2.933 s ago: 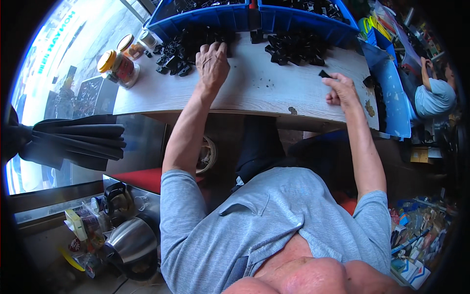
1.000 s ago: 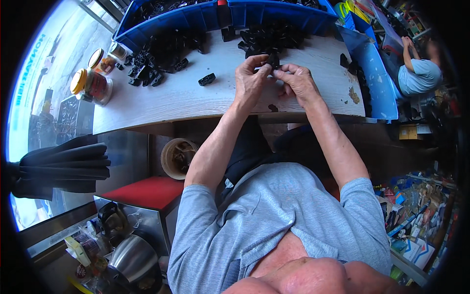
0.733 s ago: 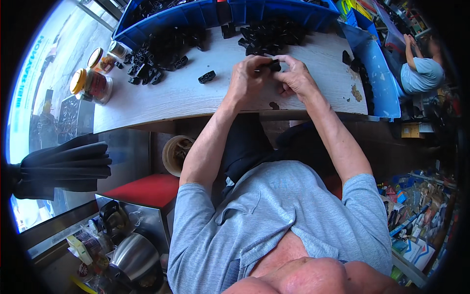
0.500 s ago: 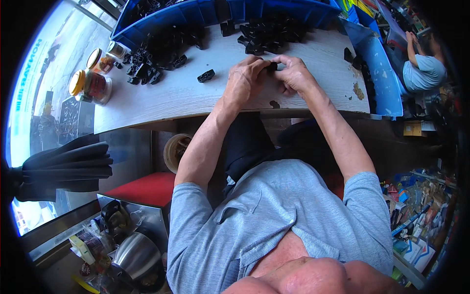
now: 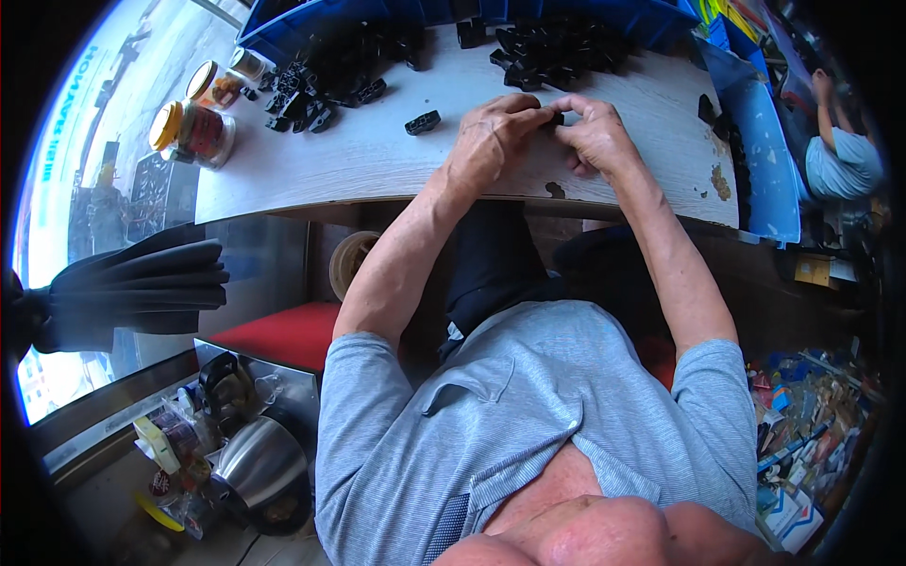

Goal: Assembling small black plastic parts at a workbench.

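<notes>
A small black plastic part (image 5: 558,119) is pinched between my two hands over the front half of the pale wooden table (image 5: 311,174). My left hand (image 5: 498,140) is closed at its left side, and my right hand (image 5: 596,134) grips it from the right with thumb and forefinger. Most of the part is hidden by my fingers. One single black part (image 5: 423,123) lies on the table to the left of my left hand. Beyond my hands is a heap of black parts (image 5: 557,55), and another heap (image 5: 316,85) spreads at the back left.
Blue bins (image 5: 444,11) line the table's back edge, and a lighter blue bin (image 5: 763,156) stands at the right end. Lidded jars (image 5: 196,134) are at the left edge. Further right, another person (image 5: 843,162) sits. A steel kettle (image 5: 260,462) is at lower left.
The whole view has shifted, so the table sits slightly higher and further right in the picture. Both my hands still hold the black part together, with only slight finger movement.
</notes>
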